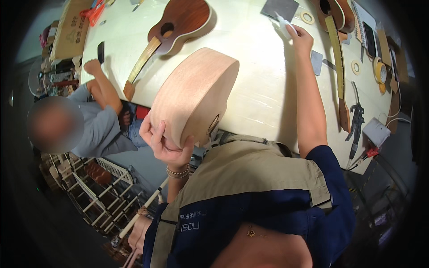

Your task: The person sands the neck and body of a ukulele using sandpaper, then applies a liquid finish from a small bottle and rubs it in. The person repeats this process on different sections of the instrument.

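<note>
In the head view the hands were well apart. The left hand (168,144), at nine o'clock, gripped the near end of a pale wooden instrument body (196,89) tilted toward eleven. The right hand (303,41), at one, pinched a white nozzled bottle (284,28) beside a dark sheet (282,8).

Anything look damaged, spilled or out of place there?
Nothing stands out. The bare wooden instrument body in the left grip shows no visible crack, and no spill shows around the white bottle in the right grip. Fine damage would be too small to tell.
</note>
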